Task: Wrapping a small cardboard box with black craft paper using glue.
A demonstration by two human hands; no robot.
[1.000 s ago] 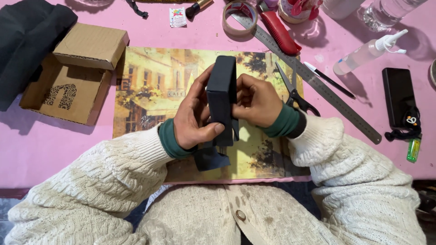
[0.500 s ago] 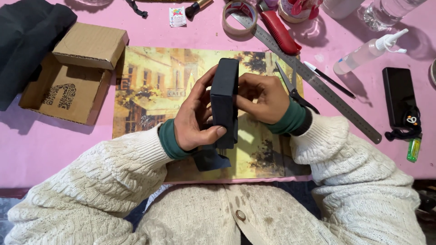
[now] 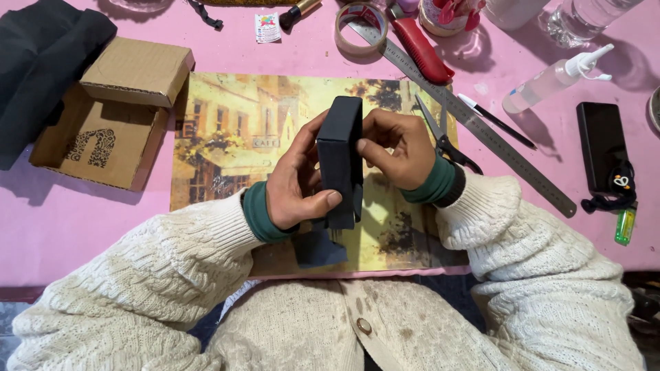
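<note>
I hold a small black box (image 3: 340,154) upright on its edge above a printed street-scene sheet (image 3: 234,130). My left hand (image 3: 295,182) wraps its left side, thumb pressed across the lower front. My right hand (image 3: 399,148) grips the right side, fingertips on the upper edge. A flap of black paper (image 3: 320,244) hangs from the box's bottom onto the sheet.
An open cardboard box (image 3: 110,113) and black cloth (image 3: 41,62) lie at left. Scissors (image 3: 443,137), a steel ruler (image 3: 481,130), a pen (image 3: 495,120), a tape roll (image 3: 359,27), a red knife (image 3: 419,48), a glue bottle (image 3: 550,79) and a black phone (image 3: 605,148) lie at right.
Both hands have turned the box slightly so it stands straighter. My right fingers have shifted up along its right edge.
</note>
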